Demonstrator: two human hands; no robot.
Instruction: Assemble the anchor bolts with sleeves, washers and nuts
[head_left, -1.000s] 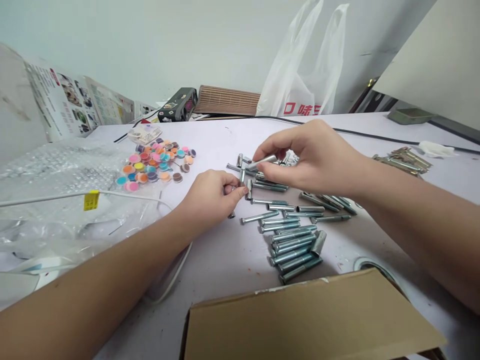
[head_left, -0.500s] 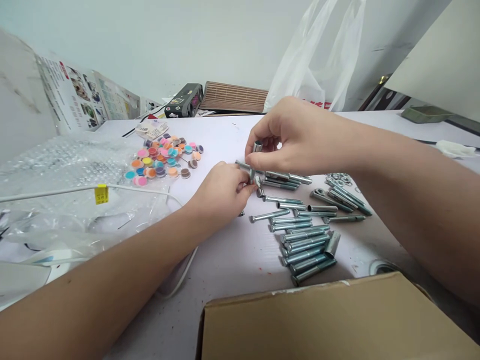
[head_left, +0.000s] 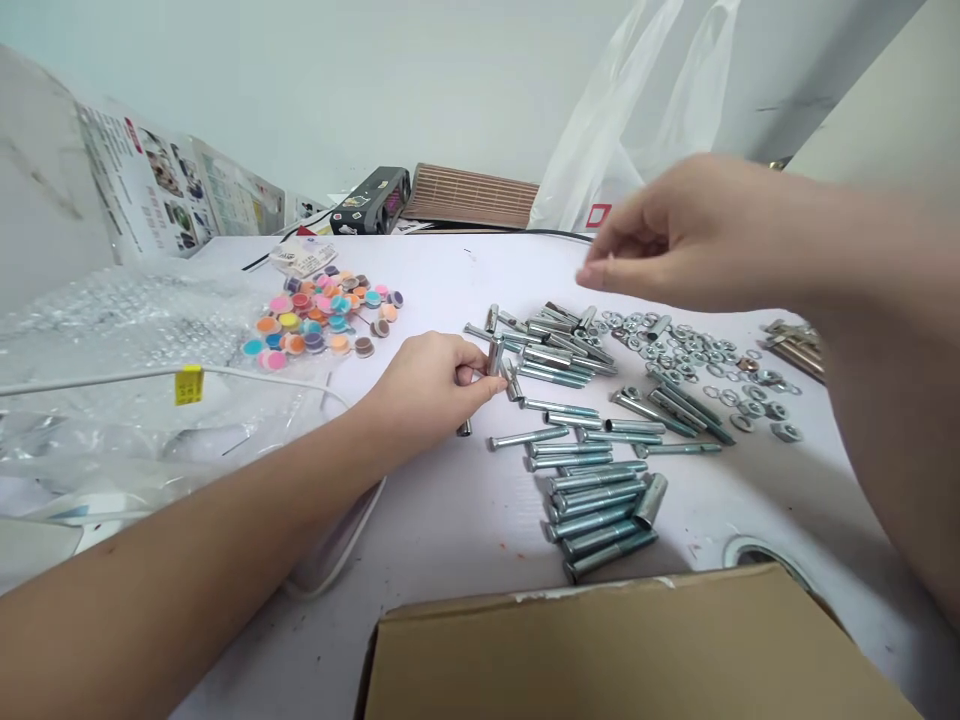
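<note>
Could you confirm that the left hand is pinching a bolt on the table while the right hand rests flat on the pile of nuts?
Not quite. In the head view, the left hand does pinch a bolt on the table, but the right hand is raised in the air above the nuts, touching nothing.

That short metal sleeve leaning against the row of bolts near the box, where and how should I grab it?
Pinch the metal sleeve across its smooth middle, coming from above and the right. Its left side rests against the bolts, while its right side faces bare table.
</note>
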